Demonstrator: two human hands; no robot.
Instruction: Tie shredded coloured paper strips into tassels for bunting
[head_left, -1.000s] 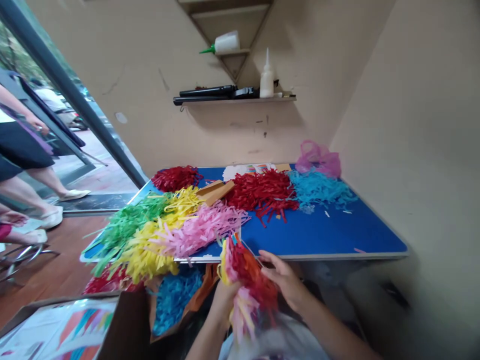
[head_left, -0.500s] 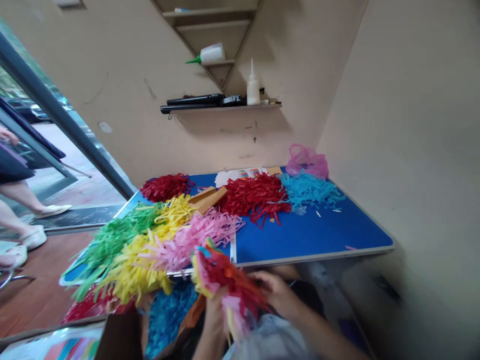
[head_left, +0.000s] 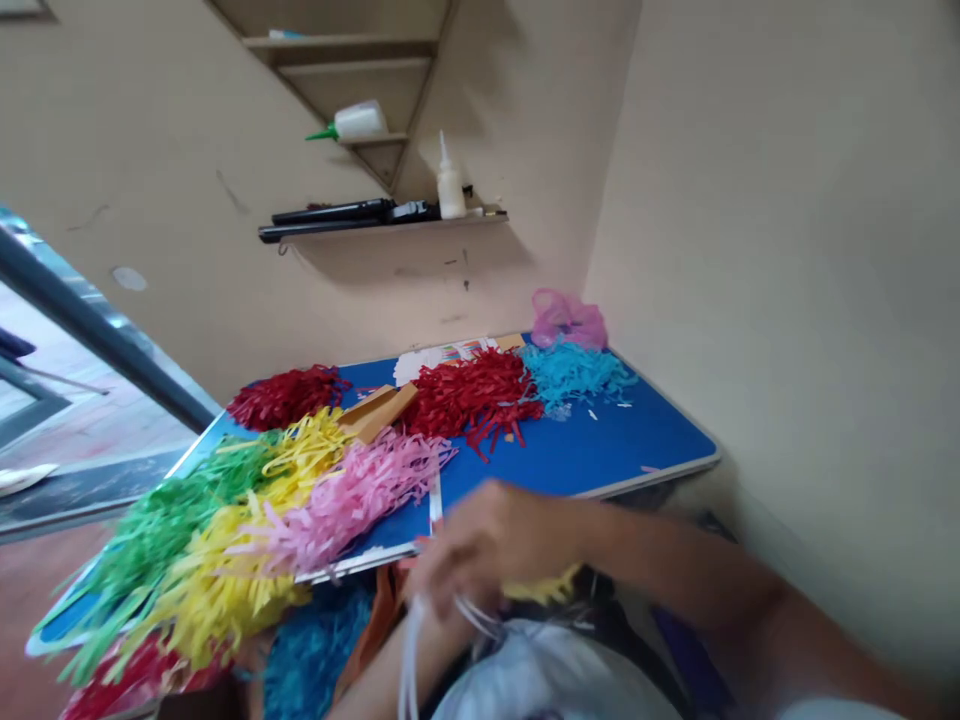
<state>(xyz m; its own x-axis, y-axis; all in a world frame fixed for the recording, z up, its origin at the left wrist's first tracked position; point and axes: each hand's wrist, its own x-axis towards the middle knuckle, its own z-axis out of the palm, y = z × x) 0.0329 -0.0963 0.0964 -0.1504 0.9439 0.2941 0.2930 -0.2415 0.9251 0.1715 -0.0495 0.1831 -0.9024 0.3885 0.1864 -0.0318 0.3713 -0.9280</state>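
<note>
I watched the right grip pass blurred over the near edge of the surface, its fingers curled downward; the smear kept me from telling whether it was spread or pinching anything. The left forearm rose from the bottom of the view, but its grip was out of sight, so I could not tell its state either; thin white strips hung just below the right grip, beside a white plastic bag; a yellow fringe showed under the right wrist. Heaps of shredded paper covered much of the surface: green, yellow and pink at the near left, with dark red, red and cyan behind them; cardboard strips lay between the yellow and red heaps; a pink bag sat in the far corner; a glue bottle stood on a wall shelf.
</note>
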